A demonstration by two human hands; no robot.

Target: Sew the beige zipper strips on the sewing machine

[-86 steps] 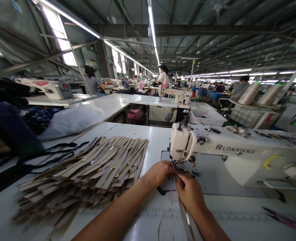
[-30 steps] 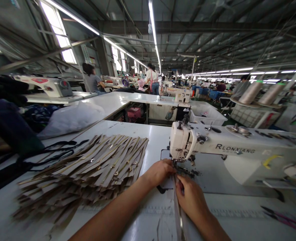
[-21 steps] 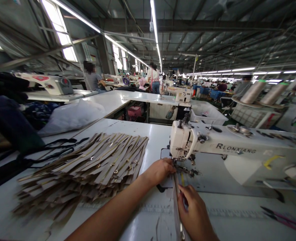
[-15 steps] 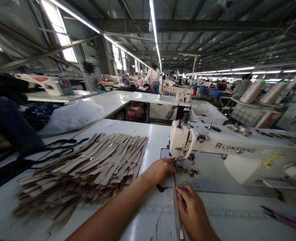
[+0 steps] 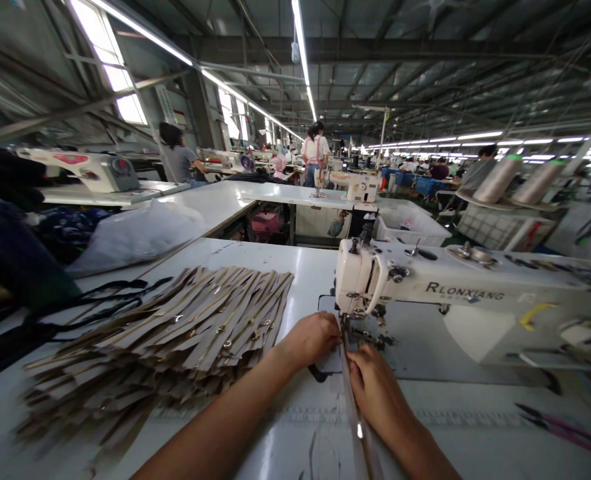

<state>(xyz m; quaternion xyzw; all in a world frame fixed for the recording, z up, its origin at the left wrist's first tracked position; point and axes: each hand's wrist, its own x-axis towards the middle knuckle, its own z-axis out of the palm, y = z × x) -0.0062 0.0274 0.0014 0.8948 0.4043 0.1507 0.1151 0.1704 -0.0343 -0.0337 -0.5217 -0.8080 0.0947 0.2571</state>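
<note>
A grey-beige zipper (image 5: 350, 400) runs lengthwise from the needle area of the white sewing machine (image 5: 360, 280) toward me, its metal pull shining low on the strip. My left hand (image 5: 318, 339) is closed beside the presser foot, fingertips on the zipper's far end, partly hidden by the knuckles. Just nearer to me, my right hand (image 5: 379, 387) pinches the strip's right edge between thumb and fingers. To the left of my left arm lies a thick pile of similar zippers (image 5: 205, 327) with gold teeth and pulls.
Pink-handled snips (image 5: 565, 430) lie at the right on the white table (image 5: 305, 267). A ruler scale (image 5: 455, 419) crosses the tabletop. Black straps (image 5: 100, 307) and a white plastic bag (image 5: 135, 233) are at left. Beyond stand another sewing machine (image 5: 348, 183), a white bin (image 5: 415, 223) and co-workers.
My right hand has moved forward along the zipper, closer to the needle. The zipper's pull has also shifted toward the machine. My left hand stays by the presser foot.
</note>
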